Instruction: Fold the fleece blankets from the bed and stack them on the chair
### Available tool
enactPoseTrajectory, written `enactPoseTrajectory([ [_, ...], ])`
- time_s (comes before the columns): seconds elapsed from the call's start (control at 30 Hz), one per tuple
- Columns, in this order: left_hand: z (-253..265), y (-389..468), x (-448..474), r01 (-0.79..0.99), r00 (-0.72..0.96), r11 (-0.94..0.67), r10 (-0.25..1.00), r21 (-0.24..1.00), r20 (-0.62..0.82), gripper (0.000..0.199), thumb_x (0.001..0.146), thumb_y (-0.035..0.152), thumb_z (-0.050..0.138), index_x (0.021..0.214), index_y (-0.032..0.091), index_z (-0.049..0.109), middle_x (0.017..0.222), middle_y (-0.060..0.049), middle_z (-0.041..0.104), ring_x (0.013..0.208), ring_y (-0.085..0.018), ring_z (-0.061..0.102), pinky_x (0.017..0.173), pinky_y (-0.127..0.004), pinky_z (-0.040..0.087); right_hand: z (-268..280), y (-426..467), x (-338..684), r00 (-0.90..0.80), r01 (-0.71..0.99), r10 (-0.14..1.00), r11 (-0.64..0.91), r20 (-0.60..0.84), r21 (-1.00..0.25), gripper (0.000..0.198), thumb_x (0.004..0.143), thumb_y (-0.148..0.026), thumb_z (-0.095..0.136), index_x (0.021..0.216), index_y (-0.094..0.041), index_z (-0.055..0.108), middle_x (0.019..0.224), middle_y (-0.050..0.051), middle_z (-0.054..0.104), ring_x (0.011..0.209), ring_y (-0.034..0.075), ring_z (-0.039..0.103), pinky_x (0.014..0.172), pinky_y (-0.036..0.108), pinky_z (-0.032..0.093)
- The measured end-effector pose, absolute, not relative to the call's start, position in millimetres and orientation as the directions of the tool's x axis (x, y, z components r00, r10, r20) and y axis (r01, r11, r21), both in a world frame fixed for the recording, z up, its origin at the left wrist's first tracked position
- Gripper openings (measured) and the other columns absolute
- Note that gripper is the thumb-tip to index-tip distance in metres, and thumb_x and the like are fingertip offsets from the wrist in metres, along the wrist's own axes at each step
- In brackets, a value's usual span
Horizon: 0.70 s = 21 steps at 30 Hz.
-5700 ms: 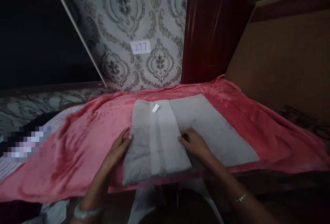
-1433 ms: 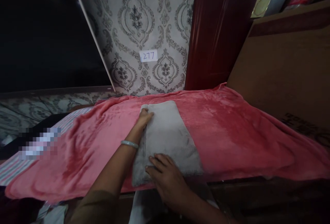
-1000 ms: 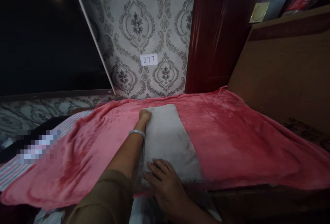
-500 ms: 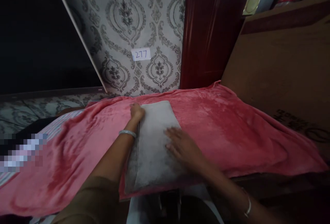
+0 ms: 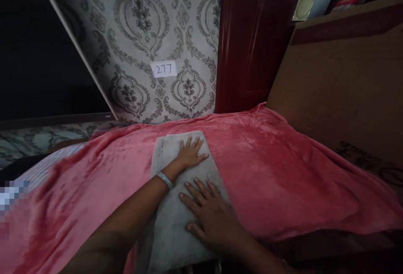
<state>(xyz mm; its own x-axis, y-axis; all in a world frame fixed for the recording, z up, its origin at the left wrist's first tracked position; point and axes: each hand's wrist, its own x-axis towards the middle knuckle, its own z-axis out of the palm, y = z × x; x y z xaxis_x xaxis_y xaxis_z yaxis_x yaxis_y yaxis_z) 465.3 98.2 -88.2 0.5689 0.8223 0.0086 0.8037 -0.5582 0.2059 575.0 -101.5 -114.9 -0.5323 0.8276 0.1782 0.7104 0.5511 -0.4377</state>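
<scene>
A folded grey cloth [image 5: 176, 240], soft like a towel, lies lengthwise on the pink blanket [image 5: 267, 173]. Near its far end my left hand [image 5: 190, 154] rests flat, fingers spread, with a bracelet on the wrist. Closer to me, my right hand [image 5: 209, 213] also lies on the cloth with its fingers apart. Neither hand grasps anything. A folded layer shows along the cloth's left edge, and its near right part is hidden under my right hand and forearm.
A large cardboard box [image 5: 340, 72] stands at the right. On the left is a dark screen [image 5: 44, 55]. A paper marked 277 [image 5: 164, 69] is on the patterned wall behind. Striped fabric [image 5: 47, 169] shows at the left edge of the blanket.
My left hand has moved from the cloth's far left edge onto its top and spread out. My right hand has shifted left across the cloth. The view has tilted slightly.
</scene>
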Motion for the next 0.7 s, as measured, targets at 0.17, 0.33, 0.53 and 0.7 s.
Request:
enactPoseTrajectory([
  [0.17, -82.9, 139.5, 451.9, 0.837, 0.525, -0.516, 0.851, 0.183, -0.002, 0.07, 0.092, 0.062, 0.045, 0.156, 0.035, 0.032, 0.166, -0.005, 0.021, 0.153, -0.041, 0.01, 0.118, -0.067, 0.007, -116.9, -101.3, 577.5, -0.53, 0.687, 0.821, 0.562, 0.211, -0.461, 0.069, 0.097, -0.052, 0.054, 0.158, -0.04, 0.024, 0.165, -0.002, 0.015, 0.153, 0.029, 0.009, 0.123, 0.06, 0.01],
  [0.33, -88.4, 164.2, 442.7, 0.822, 0.546, -0.538, 0.837, 0.185, 0.01, 0.066, 0.094, 0.061, 0.045, 0.154, 0.034, 0.036, 0.163, -0.008, 0.032, 0.148, -0.037, 0.029, 0.119, -0.056, 0.02, -131.5, -93.2, 578.5, -0.569, 0.663, 0.796, 0.593, 0.208, -0.456, 0.074, 0.095, -0.057, 0.056, 0.159, -0.04, 0.021, 0.166, -0.001, 0.009, 0.153, 0.032, 0.006, 0.122, 0.062, 0.013],
  [0.53, -96.6, 164.6, 438.8, 0.821, 0.564, -0.566, 0.824, 0.073, 0.054, 0.071, 0.097, 0.062, 0.036, 0.158, 0.026, 0.028, 0.163, -0.013, 0.03, 0.148, -0.035, 0.031, 0.119, -0.054, 0.024, -144.4, -85.5, 578.7, -0.614, 0.641, 0.767, 0.622, 0.187, -0.45, 0.076, 0.096, -0.06, 0.051, 0.16, -0.039, 0.014, 0.166, -0.001, 0.001, 0.152, 0.034, 0.001, 0.12, 0.065, 0.009],
  [0.7, -96.3, 160.1, 439.5, 0.829, 0.553, -0.557, 0.83, 0.057, 0.073, 0.07, 0.098, 0.059, 0.036, 0.158, 0.023, 0.027, 0.163, -0.017, 0.027, 0.149, -0.034, 0.03, 0.118, -0.053, 0.026, -132.3, -91.0, 577.8, -0.573, 0.655, 0.805, 0.563, 0.155, -0.503, 0.071, 0.097, -0.056, 0.052, 0.158, -0.043, 0.018, 0.166, -0.006, 0.005, 0.153, 0.03, 0.001, 0.122, 0.061, 0.005],
])
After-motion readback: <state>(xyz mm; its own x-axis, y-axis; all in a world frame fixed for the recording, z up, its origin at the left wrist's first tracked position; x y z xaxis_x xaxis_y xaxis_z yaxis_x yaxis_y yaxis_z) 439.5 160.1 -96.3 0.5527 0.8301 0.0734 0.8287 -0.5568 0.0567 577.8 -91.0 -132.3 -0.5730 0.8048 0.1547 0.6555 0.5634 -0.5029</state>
